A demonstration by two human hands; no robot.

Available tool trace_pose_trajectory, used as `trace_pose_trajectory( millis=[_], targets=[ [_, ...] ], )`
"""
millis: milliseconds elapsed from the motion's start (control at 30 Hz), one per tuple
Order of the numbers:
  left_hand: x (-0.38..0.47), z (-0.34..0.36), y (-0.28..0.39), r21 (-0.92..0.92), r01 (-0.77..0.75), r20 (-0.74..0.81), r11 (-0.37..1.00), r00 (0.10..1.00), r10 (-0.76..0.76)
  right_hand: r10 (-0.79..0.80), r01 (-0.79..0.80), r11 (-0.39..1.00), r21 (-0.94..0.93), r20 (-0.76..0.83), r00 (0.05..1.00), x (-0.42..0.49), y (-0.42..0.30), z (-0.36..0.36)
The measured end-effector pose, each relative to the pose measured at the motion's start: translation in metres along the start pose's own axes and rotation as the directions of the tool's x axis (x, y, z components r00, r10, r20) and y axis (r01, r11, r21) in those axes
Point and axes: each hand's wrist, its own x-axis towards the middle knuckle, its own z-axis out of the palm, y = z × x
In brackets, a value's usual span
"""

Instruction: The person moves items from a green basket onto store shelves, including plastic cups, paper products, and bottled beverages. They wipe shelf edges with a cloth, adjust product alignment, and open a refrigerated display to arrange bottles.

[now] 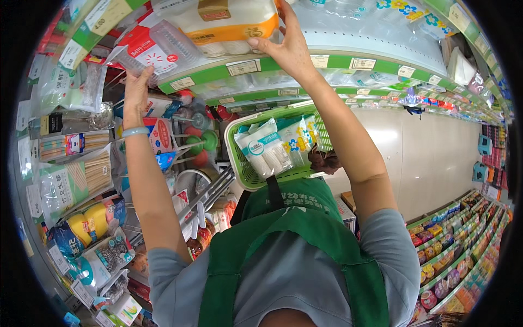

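Note:
My left hand (138, 92) grips the lower edge of a clear plastic pack with a red and white label (153, 53), at the left end of a shelf. Ribbed clear plastic containers show through that pack. My right hand (288, 45) is spread over the right end of a large white and orange pack (229, 30), thumb on its front and fingers partly hidden behind it. Stacked white paper cups or bowls show at the pack's bottom. Both packs rest on or just over the green-edged shelf (245, 67), side by side.
Below the shelf, a green and white shopping basket (235, 163) holds several packs of paper cups (267, 151). At left hang bamboo chopsticks (77, 182), yellow gloves or cloths (92, 220) and steel scourers (102, 255). Snack shelves (457, 253) line the aisle floor (425, 159) at right.

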Motion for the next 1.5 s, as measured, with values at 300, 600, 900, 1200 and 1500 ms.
trace_pose_trajectory(
  millis=[300, 600, 900, 1200, 1500],
  targets=[
    [-0.101, 0.059, -0.063, 0.502, -0.233, -0.425, 0.833, 0.772, 0.472, -0.202, 0.048, 0.738, -0.673, -0.152, 0.968, -0.127, -0.009, -0.009],
    [-0.332, 0.169, -0.286, 0.615, 0.608, -0.408, 0.502, 0.79, -0.458, 0.821, -0.68, 0.26, -0.686, -0.213, 0.529, -0.379, 0.14, -0.039],
    [-0.314, 0.181, -0.256, -0.015, 0.77, -0.074, 0.638, 0.636, -0.768, 0.963, -0.861, 0.229, -0.455, -0.022, 0.268, -0.388, 0.158, -0.05],
    [-0.292, 0.193, -0.104, 0.092, 0.477, 0.258, 0.874, 0.837, -0.483, 0.911, -0.938, 0.342, 0.056, 0.225, 0.346, -0.26, -0.033, -0.083],
    [-0.161, 0.254, 0.095, 0.745, -0.583, 0.386, 0.324, 0.773, 0.504, 0.062, -0.211, 0.798, -0.564, -0.271, 0.96, -0.151, -0.138, -0.12]
  ],
)
